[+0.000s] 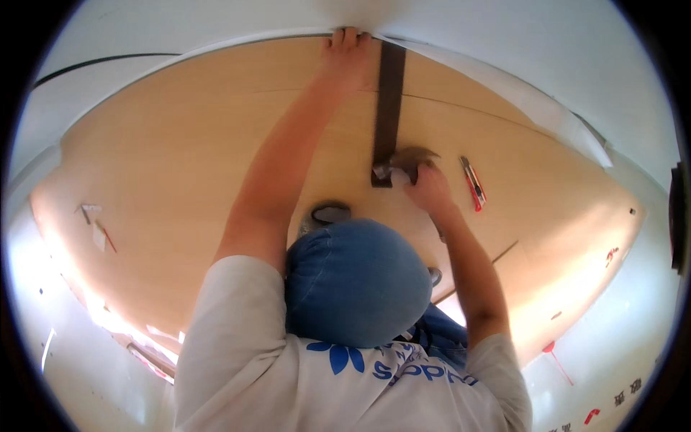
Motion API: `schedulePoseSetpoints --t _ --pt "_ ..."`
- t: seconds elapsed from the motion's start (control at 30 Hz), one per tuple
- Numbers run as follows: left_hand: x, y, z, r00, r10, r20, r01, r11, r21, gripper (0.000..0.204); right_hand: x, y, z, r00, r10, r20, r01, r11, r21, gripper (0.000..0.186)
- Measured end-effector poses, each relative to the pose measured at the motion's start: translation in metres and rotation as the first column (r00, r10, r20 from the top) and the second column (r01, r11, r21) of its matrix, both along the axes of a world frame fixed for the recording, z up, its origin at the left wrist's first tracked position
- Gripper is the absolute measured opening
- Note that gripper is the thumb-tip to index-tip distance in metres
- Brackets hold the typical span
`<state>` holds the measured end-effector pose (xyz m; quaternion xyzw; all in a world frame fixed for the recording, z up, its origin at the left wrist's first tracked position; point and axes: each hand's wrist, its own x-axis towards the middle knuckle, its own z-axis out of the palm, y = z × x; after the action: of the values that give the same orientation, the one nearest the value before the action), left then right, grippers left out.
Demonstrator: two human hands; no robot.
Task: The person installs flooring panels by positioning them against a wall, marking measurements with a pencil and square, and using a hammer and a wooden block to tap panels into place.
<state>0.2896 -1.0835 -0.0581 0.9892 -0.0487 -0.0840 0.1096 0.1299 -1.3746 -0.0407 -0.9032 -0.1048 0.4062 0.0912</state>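
Gripping blurred dark hammer-like tool (415, 158) in right hand (430, 189).
Held at near end of dark-brown flat strip (389, 104) on tan wood-look floor (180, 137); bent-fingered left hand (350, 56) at floor's far edge, can't tell if gripping.

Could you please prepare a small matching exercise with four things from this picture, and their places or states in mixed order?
Things:
1. left hand
2. right hand
3. long strip
4. utility knife

Places or states:
A. dark brown, running from near the wall toward the person
B. partly red, lying on the floor
C. fingers at the floor's far edge
D. holding a blurred tool

Right pairs: 1-C, 2-D, 3-A, 4-B
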Motion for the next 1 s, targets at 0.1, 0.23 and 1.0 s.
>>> schedulePoseSetpoints --t 0.1,0.23,1.0 --pt "-0.002 0.001 -0.001 0.999 -0.015 0.03 0.014 1.0 0.013 0.101 0.03 0.005 0.018 0.995 -0.079 0.054 0.069 0.983 0.17 0.033" --pt "-0.002 0.001 0.005 0.998 -0.004 0.057 0.001 0.999 0.045 0.1 0.067 0.027 0.038 0.939 -0.333 0.084 0.313 0.93 0.191 0.03" --pt "-0.004 -0.01 -0.002 0.996 0.088 -0.016 -0.088 0.994 -0.06 0.075 0.027 0.017 0.022 0.979 0.035 -0.2 -0.05 0.996 -0.073 0.039"
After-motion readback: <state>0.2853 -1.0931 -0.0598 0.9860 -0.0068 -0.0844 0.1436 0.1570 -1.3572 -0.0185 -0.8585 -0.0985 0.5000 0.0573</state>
